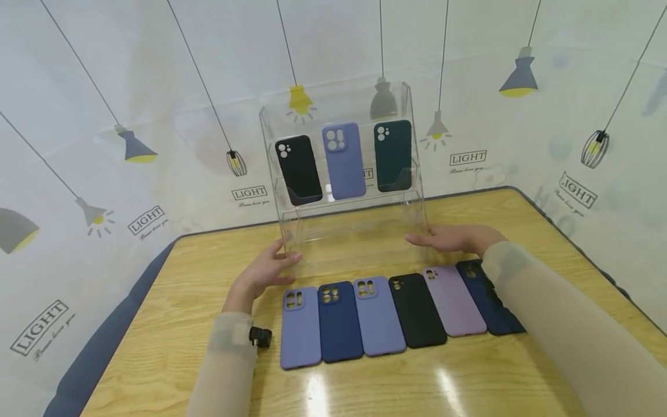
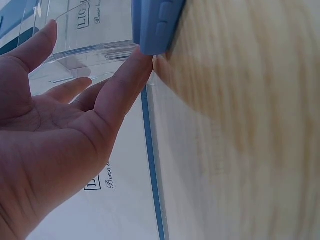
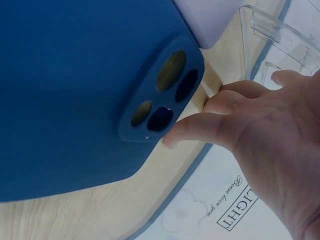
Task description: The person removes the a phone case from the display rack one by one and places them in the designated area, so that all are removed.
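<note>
Wall cloth [image 1: 239,63] reads "LIGHT"; sleeve [image 1: 563,324] partly hides a dark-blue case [image 1: 497,315]; left hand [image 1: 267,267] and right hand [image 1: 458,238], fingers loose, flank clear stand [image 1: 354,217].

Phone cases [image 1: 383,321] before display stand [image 1: 354,223]

A yellowish, wood-grained worktop [image 1: 172,336] spread beneath the left hand [image 1: 266,269] and the right hand [image 1: 453,238], bright glare [image 1: 316,395] showing on the wearer's side of both. Beyond them rose a whitish wall covering [image 1: 354,35] printed with hanging lamps [image 1: 518,78] and boxed "LIGHT" lettering [image 1: 468,157]. Left of the left hand, a dark blue strip [image 1: 94,370] bordered the worktop.
</note>
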The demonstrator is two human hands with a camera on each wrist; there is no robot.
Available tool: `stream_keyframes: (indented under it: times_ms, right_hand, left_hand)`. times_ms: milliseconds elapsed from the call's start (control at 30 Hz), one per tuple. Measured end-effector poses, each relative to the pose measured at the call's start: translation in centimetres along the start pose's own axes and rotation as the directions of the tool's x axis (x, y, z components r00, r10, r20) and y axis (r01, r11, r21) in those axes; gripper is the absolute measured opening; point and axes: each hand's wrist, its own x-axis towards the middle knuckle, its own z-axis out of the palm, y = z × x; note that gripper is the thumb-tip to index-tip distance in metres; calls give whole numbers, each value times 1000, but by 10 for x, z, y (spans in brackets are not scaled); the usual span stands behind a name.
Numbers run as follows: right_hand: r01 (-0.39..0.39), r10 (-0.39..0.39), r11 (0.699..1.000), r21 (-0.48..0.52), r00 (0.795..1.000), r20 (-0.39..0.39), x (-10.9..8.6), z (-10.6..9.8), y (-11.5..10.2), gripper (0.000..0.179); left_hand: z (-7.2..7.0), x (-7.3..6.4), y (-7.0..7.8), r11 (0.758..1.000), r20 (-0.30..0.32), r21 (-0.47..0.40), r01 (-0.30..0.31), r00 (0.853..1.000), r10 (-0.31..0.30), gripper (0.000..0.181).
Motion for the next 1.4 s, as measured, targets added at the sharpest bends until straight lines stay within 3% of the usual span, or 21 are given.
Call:
stream_keyframes:
  times_ms: [333, 467, 533, 567, 633, 733, 800, 833, 900, 933, 1000, 1067, 1167, 1233, 1400]
  right_hand:
    - [-29, 29, 999, -35, 1000, 10, 10, 5, 3, 113]
    - [-25, 26, 999, -42, 1000, 12, 11, 4, 3, 110]
    - [-18, 19, 999, -41, 1000, 19, 11, 3, 2, 109]
    - [-12, 13, 999, -41, 1000, 20, 11, 3, 2, 109]
    - [0, 1, 999, -38, 1000, 25, 10, 3, 1, 108]
    - [14, -13, 999, -30, 1000, 24, 8, 2, 0, 106]
    - [21, -21, 999, -30, 1000, 21, 8, 2, 0, 107]
    - [25, -24, 999, -34, 1000, 15, 8, 2, 0, 107]
    - [23, -23, 999, -38, 1000, 3, 8, 2, 1, 108]
    - [22, -22, 999, -40, 1000, 0, 8, 2, 2, 109]
    - [25, -25, 999, -39, 1000, -5, 8, 2, 3, 110]
    - [15, -15, 999, -32, 1000, -7, 8, 2, 4, 112]
    - [19, -19, 999, -30, 1000, -10, 8, 3, 6, 114]
    - [21, -22, 999, -36, 1000, -21, 9, 3, 7, 115]
    - [11, -14, 998, -62, 999, -49, 10, 3, 8, 117]
  left_hand:
    - [-1, 3, -3, 999, -17, 34, -24, 1000, 25, 85]
    - [-4, -2, 16, 987, -95, 143, -71, 992, 85, 90]
    - [-8, -6, 35, 963, -167, 250, -95, 976, 140, 89]
    - [-10, -8, 46, 945, -207, 310, -109, 962, 179, 87]
    - [-12, -11, 70, 889, -283, 440, -128, 919, 273, 82]
    - [-9, -16, 108, 799, -363, 576, -174, 821, 441, 73]
    - [-2, -17, 132, 758, -381, 611, -230, 754, 536, 65]
    - [2, -17, 144, 745, -378, 613, -263, 730, 569, 61]
    - [12, -16, 166, 725, -351, 603, -332, 706, 615, 56]
    - [17, -13, 175, 719, -329, 597, -356, 708, 624, 55]
    - [28, -6, 191, 704, -267, 593, -392, 729, 631, 55]
    - [40, 2, 203, 682, -201, 612, -400, 755, 624, 57]
    - [57, 17, 215, 649, -133, 652, -392, 784, 607, 61]
    - [68, 26, 220, 640, -113, 671, -375, 801, 588, 64]
    - [94, 45, 233, 625, -86, 698, -350, 825, 559, 68]
